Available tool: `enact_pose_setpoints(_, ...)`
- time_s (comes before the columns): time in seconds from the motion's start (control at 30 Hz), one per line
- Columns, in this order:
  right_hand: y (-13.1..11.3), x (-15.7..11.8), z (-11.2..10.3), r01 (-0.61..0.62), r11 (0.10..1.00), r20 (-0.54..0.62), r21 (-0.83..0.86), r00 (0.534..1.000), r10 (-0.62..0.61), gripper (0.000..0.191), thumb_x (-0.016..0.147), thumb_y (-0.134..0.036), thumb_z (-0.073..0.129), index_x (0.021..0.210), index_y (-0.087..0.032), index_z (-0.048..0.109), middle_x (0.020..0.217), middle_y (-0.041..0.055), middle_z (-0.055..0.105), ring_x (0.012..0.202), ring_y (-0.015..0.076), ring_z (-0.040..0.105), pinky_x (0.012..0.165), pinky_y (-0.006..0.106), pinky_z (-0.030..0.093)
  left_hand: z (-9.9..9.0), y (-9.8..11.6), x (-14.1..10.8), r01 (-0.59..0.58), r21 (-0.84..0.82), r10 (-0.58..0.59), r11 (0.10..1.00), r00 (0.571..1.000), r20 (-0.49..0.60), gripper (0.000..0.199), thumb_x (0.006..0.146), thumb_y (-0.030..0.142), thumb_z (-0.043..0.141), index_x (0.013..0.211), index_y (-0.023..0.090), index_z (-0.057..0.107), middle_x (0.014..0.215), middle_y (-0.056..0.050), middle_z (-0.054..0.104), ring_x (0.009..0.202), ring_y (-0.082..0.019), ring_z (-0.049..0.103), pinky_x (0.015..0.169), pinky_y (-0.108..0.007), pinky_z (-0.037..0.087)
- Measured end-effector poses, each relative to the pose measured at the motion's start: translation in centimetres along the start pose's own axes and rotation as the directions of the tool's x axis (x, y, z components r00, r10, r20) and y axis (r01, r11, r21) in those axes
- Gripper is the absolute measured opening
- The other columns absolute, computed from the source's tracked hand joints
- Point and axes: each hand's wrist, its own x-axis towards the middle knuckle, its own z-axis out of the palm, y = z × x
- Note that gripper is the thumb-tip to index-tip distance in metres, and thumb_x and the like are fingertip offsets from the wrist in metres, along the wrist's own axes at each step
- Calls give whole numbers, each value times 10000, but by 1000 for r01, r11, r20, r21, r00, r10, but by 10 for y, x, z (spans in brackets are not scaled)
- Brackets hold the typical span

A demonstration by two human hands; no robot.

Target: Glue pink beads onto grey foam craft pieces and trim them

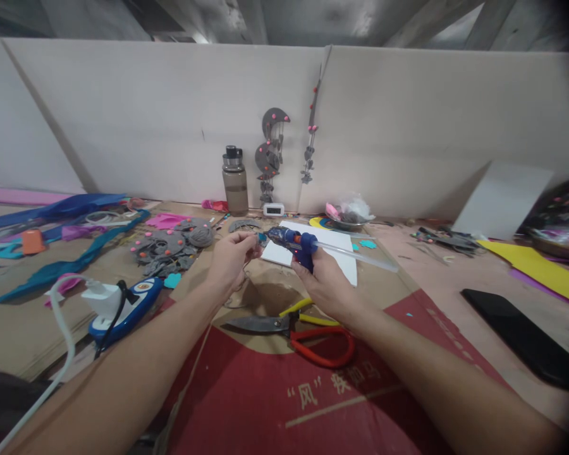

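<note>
My right hand (322, 272) is wrapped round the handle of a blue hot glue gun (305, 248), and a long translucent glue stick (355, 253) sticks out of its back. The nozzle points left toward my left hand (237, 256), whose fingers are pinched together. A small teal piece (262, 237) shows at those fingertips, close to the nozzle; whether they touch I cannot tell. Below both hands, scissors (291, 325) with one red and one yellow handle lie on the cardboard. Behind the glue gun lies a white sheet (344, 243).
Left of my hands are grey felt pieces with pink dots (164, 246), a blue power strip (128, 309) with a white plug, and teal fabric (76, 259). A bottle (236, 183) stands at the back wall. To the right lie a black phone (521, 338) and a yellow sheet (540, 268).
</note>
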Motion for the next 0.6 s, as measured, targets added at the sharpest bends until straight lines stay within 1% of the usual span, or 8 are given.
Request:
enact_pose_setpoints(0.1, -2, -1, -1, -1, 1000, -11, -3, 1000, 1, 212, 829, -230, 451, 1018, -170, 526, 905, 74, 593, 800, 192, 525, 735, 327, 417, 0, 2, 1, -11, 11, 12, 1000, 1000, -18, 204, 568, 241, 711, 669, 114, 587, 543, 13, 562, 507, -86, 526, 539, -222, 416)
enact_pose_setpoints(0.23, -6, -1, 0, 3, 1000, 22, -6, 1000, -3, 174, 827, -220, 443, 969, -170, 531, 856, 67, 583, 759, 185, 515, 700, 321, 418, 0, 3, 0, -6, 16, 6, 1000, 1000, -7, 219, 575, 265, 714, 677, 116, 590, 541, 8, 570, 513, -88, 531, 546, -222, 418)
enact_pose_setpoints(0.5, -3, -2, 3, 26, 1000, 10, 0, 1000, -26, 230, 832, -211, 438, 1044, -174, 517, 893, 73, 583, 830, 197, 525, 738, 328, 419, 3, 1, -3, 0, 33, 0, 999, 1000, 17, 210, 580, 257, 716, 651, 118, 575, 557, 11, 563, 511, -81, 523, 558, -229, 437)
enact_pose_setpoints(0.6, -3, -2, 3, 15, 1000, 15, -12, 1000, -14, 239, 831, -209, 433, 1051, -164, 516, 905, 82, 585, 840, 203, 527, 742, 334, 420, 2, 1, -2, -13, 32, 12, 999, 1000, 9, 200, 589, 255, 710, 659, 119, 581, 535, 6, 567, 492, -84, 521, 528, -220, 416)
